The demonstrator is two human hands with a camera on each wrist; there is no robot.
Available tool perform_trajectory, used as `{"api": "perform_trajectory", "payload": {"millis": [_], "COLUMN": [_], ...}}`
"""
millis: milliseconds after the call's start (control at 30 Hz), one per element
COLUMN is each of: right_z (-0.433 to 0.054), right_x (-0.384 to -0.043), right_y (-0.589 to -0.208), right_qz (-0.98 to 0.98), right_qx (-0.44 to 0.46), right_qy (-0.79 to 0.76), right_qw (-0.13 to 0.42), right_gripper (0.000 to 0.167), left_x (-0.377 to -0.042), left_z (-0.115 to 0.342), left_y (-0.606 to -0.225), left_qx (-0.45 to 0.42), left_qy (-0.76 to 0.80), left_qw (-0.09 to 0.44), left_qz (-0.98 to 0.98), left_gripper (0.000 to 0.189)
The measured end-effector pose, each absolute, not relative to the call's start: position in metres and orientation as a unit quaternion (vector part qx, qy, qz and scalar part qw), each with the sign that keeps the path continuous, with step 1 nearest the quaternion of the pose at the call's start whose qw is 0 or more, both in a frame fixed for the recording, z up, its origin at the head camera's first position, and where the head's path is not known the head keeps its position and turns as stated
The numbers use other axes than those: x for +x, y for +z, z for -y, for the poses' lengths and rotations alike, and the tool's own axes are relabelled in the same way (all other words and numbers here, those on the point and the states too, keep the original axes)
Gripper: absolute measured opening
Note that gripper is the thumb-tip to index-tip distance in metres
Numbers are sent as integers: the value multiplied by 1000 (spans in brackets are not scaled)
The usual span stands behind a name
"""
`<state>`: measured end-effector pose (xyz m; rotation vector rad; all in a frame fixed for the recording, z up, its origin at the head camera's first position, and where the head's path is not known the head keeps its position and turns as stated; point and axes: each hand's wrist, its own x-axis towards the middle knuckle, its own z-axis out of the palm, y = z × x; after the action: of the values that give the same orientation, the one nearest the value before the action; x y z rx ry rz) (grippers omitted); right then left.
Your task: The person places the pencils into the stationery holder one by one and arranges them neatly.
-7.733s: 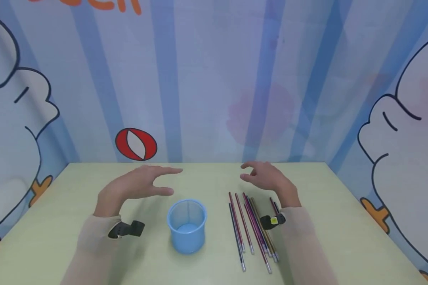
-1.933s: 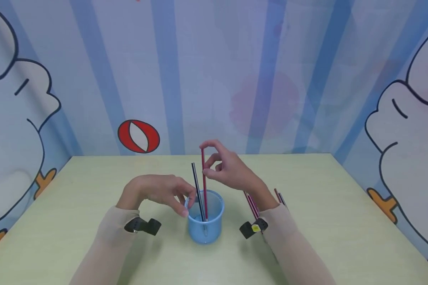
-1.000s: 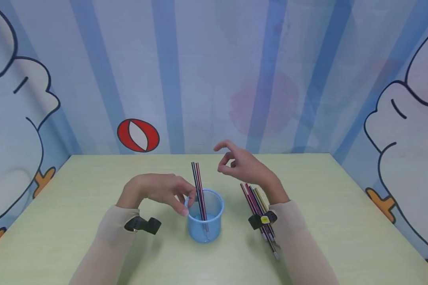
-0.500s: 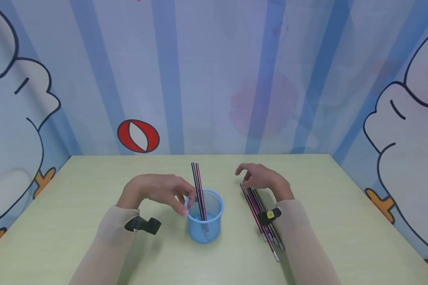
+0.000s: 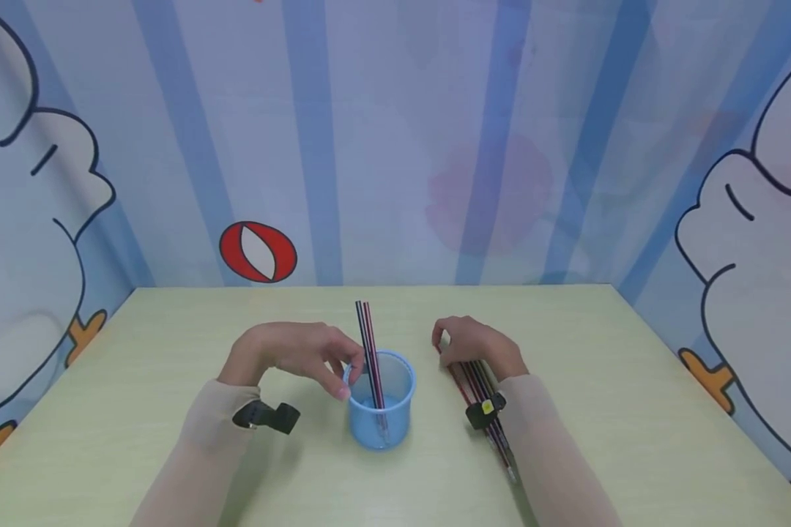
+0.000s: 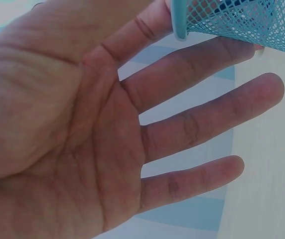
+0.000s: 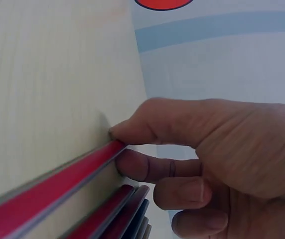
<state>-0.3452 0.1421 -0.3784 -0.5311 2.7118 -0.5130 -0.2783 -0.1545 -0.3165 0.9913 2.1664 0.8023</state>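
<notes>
My left hand (image 5: 296, 355) pinches the rim of a light blue mesh pencil cup (image 5: 380, 430) between thumb and index finger. The left wrist view shows its other fingers stretched out below the cup's mesh wall (image 6: 242, 25). A dark pencil and a red-striped pencil (image 5: 371, 340) lean together inside the cup. On the right, my right hand (image 5: 477, 345) pinches the far end of a red pencil (image 7: 63, 186) between thumb and fingertip. That pencil lies slanted beside several other pencils (image 7: 116, 214), whose upper ends are partly hidden under the hand in the head view.
The pale yellow table (image 5: 270, 468) reaches back to a blue striped backdrop (image 5: 395, 146) with cartoon drawings. Pencil ends (image 5: 509, 465) poke out below the right wrist camera (image 5: 484, 411). Another small camera (image 5: 266, 415) sits on the left wrist.
The right hand let go of a red pencil in the cup, moved right and down to the pile, and now pinches another red pencil. The left hand has stayed at the cup's rim.
</notes>
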Motion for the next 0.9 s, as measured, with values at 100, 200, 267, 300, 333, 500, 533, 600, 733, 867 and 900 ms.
{"api": "perform_trajectory", "payload": {"millis": [100, 200, 267, 300, 333, 500, 533, 600, 733, 867, 900], "right_z": [-144, -147, -148, -149, -149, -152, -152, -153, -154, -154, -154], "right_x": [-345, -343, -340, -338, -336, -323, -321, -318, -315, -312, -311], "right_y": [-373, -360, -349, -344, -338, -315, -312, -307, -300, -295, -294], "right_qz": [-940, -923, -912, -906, -902, -880, -875, -863, -832, -798, -790], "right_qx": [-217, -250, -269, -274, -275, -280, -280, -284, -292, -298, -299], "right_qy": [-209, -258, -290, -306, -322, -383, -393, -417, -471, -520, -532], "right_qw": [160, 139, 114, 100, 86, 29, 22, 11, -16, -54, -62], "right_gripper": [26, 28, 29, 29, 29, 30, 30, 31, 32, 34, 34], "left_x": [-277, -277, -277, -277, -277, -277, -277, -277, -278, -279, -279], "left_z": [155, 155, 155, 155, 155, 156, 156, 156, 157, 157, 157], "left_y": [-316, -317, -317, -317, -317, -319, -319, -319, -319, -319, -319], "left_qx": [373, 373, 375, 374, 375, 375, 374, 373, 376, 382, 382], "left_qy": [300, 298, 296, 297, 297, 298, 297, 295, 292, 298, 300], "left_qw": [309, 307, 305, 306, 306, 308, 308, 308, 306, 305, 306], "left_qz": [-822, -824, -824, -824, -823, -822, -823, -824, -825, -820, -819], "left_gripper": [15, 16, 17, 18, 18, 20, 19, 18, 18, 17, 17]}}
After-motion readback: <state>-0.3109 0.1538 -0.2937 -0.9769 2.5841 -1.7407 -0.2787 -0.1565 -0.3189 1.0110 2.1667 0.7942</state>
